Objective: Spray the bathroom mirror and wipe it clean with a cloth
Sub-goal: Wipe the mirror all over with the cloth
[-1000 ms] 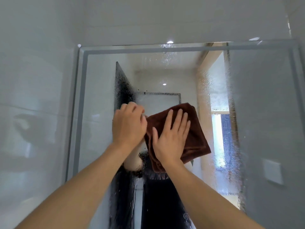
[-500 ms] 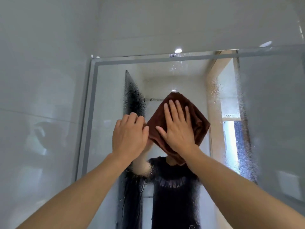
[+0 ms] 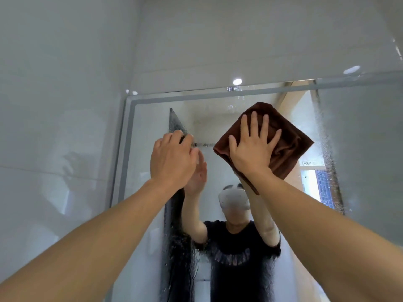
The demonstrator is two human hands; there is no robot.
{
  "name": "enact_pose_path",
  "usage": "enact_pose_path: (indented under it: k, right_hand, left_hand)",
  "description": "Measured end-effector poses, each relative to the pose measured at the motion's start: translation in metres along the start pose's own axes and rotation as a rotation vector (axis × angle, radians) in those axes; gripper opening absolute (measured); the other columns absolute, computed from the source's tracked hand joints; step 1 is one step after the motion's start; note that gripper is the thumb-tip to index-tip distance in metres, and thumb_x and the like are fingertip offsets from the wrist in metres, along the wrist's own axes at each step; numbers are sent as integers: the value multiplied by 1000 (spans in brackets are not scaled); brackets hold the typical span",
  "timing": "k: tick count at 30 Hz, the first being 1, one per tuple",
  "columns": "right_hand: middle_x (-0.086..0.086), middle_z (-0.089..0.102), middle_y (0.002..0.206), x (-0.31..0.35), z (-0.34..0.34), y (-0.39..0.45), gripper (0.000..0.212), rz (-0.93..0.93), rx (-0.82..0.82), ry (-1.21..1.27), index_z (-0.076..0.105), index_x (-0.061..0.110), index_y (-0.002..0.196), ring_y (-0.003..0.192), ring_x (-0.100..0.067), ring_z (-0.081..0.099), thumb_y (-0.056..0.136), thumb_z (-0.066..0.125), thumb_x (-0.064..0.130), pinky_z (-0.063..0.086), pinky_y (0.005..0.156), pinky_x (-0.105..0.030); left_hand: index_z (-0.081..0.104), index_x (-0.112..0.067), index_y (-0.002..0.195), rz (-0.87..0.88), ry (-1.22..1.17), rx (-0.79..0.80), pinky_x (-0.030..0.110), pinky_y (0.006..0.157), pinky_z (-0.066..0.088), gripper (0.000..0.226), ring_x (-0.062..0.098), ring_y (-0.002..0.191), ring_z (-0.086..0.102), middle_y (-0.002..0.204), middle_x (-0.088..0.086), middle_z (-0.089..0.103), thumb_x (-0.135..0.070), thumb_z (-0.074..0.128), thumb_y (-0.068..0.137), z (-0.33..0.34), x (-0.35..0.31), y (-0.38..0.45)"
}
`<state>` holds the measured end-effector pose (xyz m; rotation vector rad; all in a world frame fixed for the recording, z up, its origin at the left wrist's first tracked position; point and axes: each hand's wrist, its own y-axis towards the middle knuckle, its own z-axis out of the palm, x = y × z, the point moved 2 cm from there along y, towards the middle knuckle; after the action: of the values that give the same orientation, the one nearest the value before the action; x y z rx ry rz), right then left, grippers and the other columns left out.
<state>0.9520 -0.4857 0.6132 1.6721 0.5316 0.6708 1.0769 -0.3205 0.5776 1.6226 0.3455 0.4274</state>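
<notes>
The bathroom mirror [image 3: 150,162] fills the lower middle of the view, framed by a pale lit border, with water droplets along its top and right side. My right hand [image 3: 253,147] lies flat with fingers spread on a folded brown cloth [image 3: 290,144], pressing it against the upper glass. My left hand [image 3: 172,160] is raised beside it, fingertips at the glass, fingers loosely bent and holding nothing. The mirror reflects a person in a dark shirt with both arms up.
White tiled wall [image 3: 54,105] stands to the left and above the mirror. The mirror's top left corner [image 3: 130,99] is close above my left hand. A doorway and window show in the reflection at right.
My right hand has slid the cloth up and to the right on the glass. My left hand has stayed beside it, and the view has tilted upward.
</notes>
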Motion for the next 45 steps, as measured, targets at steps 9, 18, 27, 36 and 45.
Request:
enact_pose_path:
  k: [9,18,27,36,45]
  right_hand:
    - [0,13,166,19,26,-88,81,-495,31,-16,19,17,158,154,-21,3,94,35,64,22,117,-57]
    - [-9,16,165,-24,0,38,77,-316,-34,-54,23,33,156,153,-25,8,90,22,72,8,122,-50]
    - [-7,20,165,44,18,25,80,-613,-43,-56,28,32,155,153,-23,12,88,28,75,8,121,-54]
    - [-6,20,165,2,10,39,79,-549,-107,-84,29,32,154,153,-22,13,88,27,75,18,120,-50]
    - [-7,15,165,79,15,114,86,-469,-73,-76,21,30,156,153,-24,7,85,19,78,6,123,-51]
  left_hand:
    - [64,-18,122,50,-40,7,45,98,42,42,29,117,57,129,6,61,-38,36,98,12,0,-36]
    - [52,-22,141,78,-56,69,44,115,31,56,25,138,43,149,6,49,-43,23,99,17,-11,6]
    - [50,-23,142,-51,-65,-27,45,112,31,43,32,134,45,150,10,47,-35,36,104,26,21,26]
    - [52,-21,142,57,-55,44,43,115,30,58,26,137,44,150,8,48,-43,21,99,28,28,-3]
    - [55,-19,140,107,-35,-21,43,111,34,56,29,132,48,147,10,51,-41,25,98,5,71,13]
